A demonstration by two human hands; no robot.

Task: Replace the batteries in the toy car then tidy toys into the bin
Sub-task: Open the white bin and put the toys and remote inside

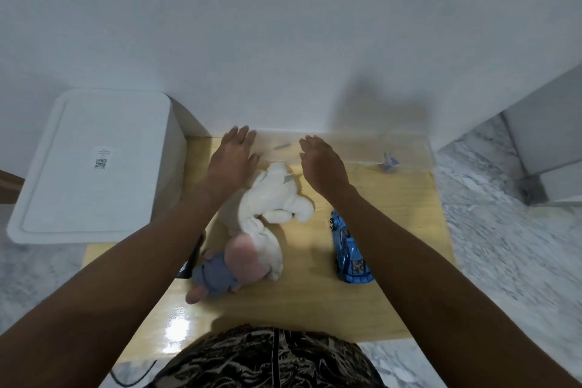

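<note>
I reach both arms across the wooden bench (393, 261) toward the wall at upper centre of the frame: my left hand (234, 157) and right hand (324, 164) are flat, fingers straight and close together, holding nothing. The blue toy car (349, 249) lies right of centre on the bench, untouched; I cannot tell whether its batteries are changed. A white stuffed toy (274, 201) and a pink-and-grey stuffed toy (226, 271) lie mid-frame between my arms, not yet tidied. The white bin (91, 164), lid shut, stands at left. By my judgement, the tidying has not begun.
</note>
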